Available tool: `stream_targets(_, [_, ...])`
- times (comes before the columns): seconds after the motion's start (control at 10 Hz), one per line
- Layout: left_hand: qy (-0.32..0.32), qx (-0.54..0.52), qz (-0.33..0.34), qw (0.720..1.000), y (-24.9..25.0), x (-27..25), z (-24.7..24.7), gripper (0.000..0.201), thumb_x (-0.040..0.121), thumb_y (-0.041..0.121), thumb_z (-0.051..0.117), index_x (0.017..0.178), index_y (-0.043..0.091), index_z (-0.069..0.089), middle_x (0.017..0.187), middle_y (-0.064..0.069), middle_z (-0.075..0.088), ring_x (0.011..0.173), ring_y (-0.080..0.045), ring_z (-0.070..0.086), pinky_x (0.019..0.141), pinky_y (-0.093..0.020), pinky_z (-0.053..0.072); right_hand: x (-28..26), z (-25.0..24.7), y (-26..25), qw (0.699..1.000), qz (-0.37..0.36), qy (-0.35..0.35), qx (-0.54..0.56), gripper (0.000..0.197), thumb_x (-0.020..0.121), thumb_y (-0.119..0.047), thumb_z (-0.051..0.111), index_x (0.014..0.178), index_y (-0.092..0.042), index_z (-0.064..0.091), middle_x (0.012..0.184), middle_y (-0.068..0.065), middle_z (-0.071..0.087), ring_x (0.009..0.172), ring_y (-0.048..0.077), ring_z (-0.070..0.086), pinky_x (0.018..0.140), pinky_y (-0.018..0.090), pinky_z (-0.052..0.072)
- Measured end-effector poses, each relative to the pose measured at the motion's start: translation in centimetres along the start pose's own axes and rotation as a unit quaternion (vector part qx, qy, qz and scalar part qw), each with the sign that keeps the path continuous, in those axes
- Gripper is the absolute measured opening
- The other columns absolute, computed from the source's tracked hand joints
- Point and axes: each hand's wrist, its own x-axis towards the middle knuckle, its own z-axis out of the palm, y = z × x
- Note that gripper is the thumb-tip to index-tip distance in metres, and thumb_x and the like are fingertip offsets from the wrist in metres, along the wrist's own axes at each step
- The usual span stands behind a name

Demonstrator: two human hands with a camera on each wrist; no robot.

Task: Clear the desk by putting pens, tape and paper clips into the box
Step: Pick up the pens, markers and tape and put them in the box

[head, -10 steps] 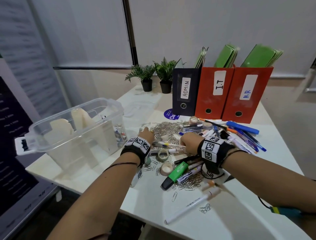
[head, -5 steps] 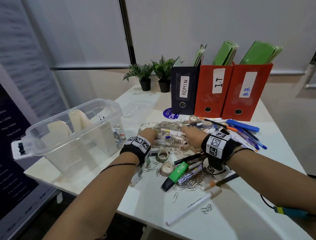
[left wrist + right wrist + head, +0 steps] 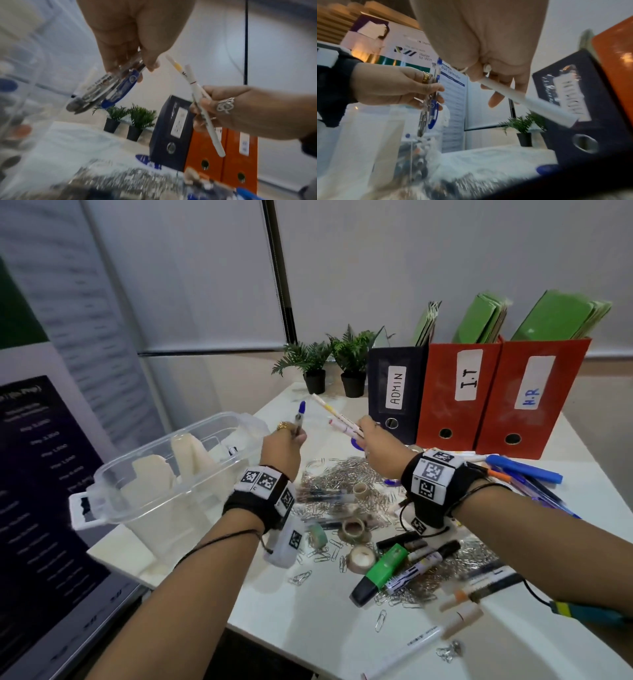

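Clear blue-capped ballpoint pens (image 3: 300, 419), lifted off the surface since a second ago, are being gripped by the left hand (image 3: 282, 448) beside the clear plastic box (image 3: 164, 474); slim white pens (image 3: 337, 417) are being clasped by the right hand (image 3: 383, 451), so boxing is likely next.

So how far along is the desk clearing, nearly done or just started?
Early on. Some pens already lie in the clear box. In hand: the left hand grips blue pens and the right hand grips white pens, both lifted near the box. Left on the desk: the paper clip pile, tape rolls, a green highlighter and many pens.
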Motion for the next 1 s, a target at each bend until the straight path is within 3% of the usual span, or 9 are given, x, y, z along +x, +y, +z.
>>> stream_targets(0.2, [0.132,-0.107,-0.060,0.984,-1.7,1.0,-5.5,0.020,0.096,0.013,0.046,0.110,0.001,0.055,0.104,-0.018,0.066,0.099,-0.031,0.063,0.091,-0.039,0.050,4.0,-0.6,-8.0,0.996,-0.082,0.023,0.008,0.022,0.098,-0.008,0.038,0.116,0.003,0.045,0.106,0.022,0.056,0.095,0.035,0.052,0.063,0.030,0.024])
stream_targets(0.3, [0.151,-0.049,-0.094,0.983,-3.4,0.9,-8.1,0.026,0.096,0.020,0.049,0.113,0.000,0.054,0.106,-0.018,0.064,0.100,-0.033,0.061,0.089,-0.035,0.048,5.8,0.4,-11.6,0.996,-0.077,-0.036,-0.008,0.025,0.097,-0.008,0.038,0.112,0.002,0.054,0.103,0.021,0.056,0.097,0.031,0.054,0.080,0.036,0.038])
stream_targets(0.4, [0.163,-0.030,-0.140,0.976,-5.0,0.7,-10.4,0.029,0.095,0.023,0.051,0.108,-0.003,0.055,0.108,-0.020,0.063,0.103,-0.035,0.058,0.086,-0.035,0.044,7.4,1.9,-14.8,0.993,-0.054,-0.104,-0.024,0.020,0.093,-0.002,0.039,0.097,-0.002,0.059,0.085,0.016,0.056,0.081,0.028,0.058,0.073,0.033,0.050])
stream_targets(0.5, [0.145,0.005,-0.189,0.971,-6.7,0.9,-12.1,0.026,0.094,0.023,0.053,0.089,-0.002,0.054,0.105,-0.023,0.062,0.101,-0.037,0.058,0.082,-0.038,0.044,8.4,2.1,-16.8,0.988,-0.049,-0.098,-0.111,0.028,0.095,-0.005,0.043,0.117,0.003,0.058,0.083,0.011,0.061,0.085,0.030,0.059,0.065,0.027,0.047])
stream_targets(0.6, [0.104,0.035,-0.233,0.966,-8.5,1.6,-13.3,0.030,0.092,0.023,0.054,0.100,-0.005,0.058,0.109,-0.023,0.062,0.099,-0.037,0.058,0.082,-0.038,0.048,9.8,2.5,-18.2,0.981,-0.063,-0.062,-0.172,0.028,0.096,-0.008,0.044,0.117,0.001,0.058,0.119,0.015,0.063,0.113,0.030,0.059,0.090,0.031,0.047])
stream_targets(0.7, [0.048,0.069,-0.277,0.957,-9.7,2.0,-13.7,0.023,0.090,0.023,0.054,0.082,0.001,0.055,0.103,-0.020,0.061,0.083,-0.029,0.053,0.070,-0.030,0.043,10.9,3.3,-19.0,0.974,-0.081,-0.056,-0.204,0.025,0.091,-0.011,0.053,0.113,-0.002,0.062,0.117,0.013,0.064,0.109,0.030,0.061,0.086,0.033,0.049])
stream_targets(0.8, [0.030,0.037,-0.295,0.954,-10.2,2.6,-13.8,0.031,0.092,0.018,0.053,0.109,-0.007,0.058,0.115,-0.023,0.061,0.104,-0.035,0.060,0.088,-0.034,0.050,11.6,3.9,-19.5,0.975,-0.097,-0.038,-0.196,0.019,0.086,-0.015,0.061,0.100,-0.004,0.064,0.105,0.011,0.068,0.096,0.028,0.065,0.072,0.028,0.048])
stream_targets(0.9, [0.015,0.086,-0.321,0.943,-9.7,2.8,-14.2,0.037,0.095,0.014,0.047,0.124,-0.008,0.050,0.127,-0.022,0.056,0.117,-0.034,0.054,0.087,-0.035,0.044,11.8,4.6,-19.5,0.982,-0.079,-0.057,-0.162,0.031,0.083,-0.031,0.069,0.097,-0.004,0.065,0.092,0.009,0.066,0.088,0.026,0.064,0.067,0.025,0.044])
stream_targets(1.0, [-0.057,0.126,-0.368,0.919,-6.0,2.0,-15.0,0.044,0.100,0.029,0.037,0.135,0.004,0.043,0.138,-0.011,0.050,0.129,-0.031,0.045,0.104,-0.042,0.035,12.1,5.9,-18.4,0.978,-0.100,-0.081,-0.161,0.048,0.089,-0.043,0.057,0.115,-0.003,0.062,0.116,0.015,0.064,0.110,0.028,0.059,0.087,0.029,0.048])
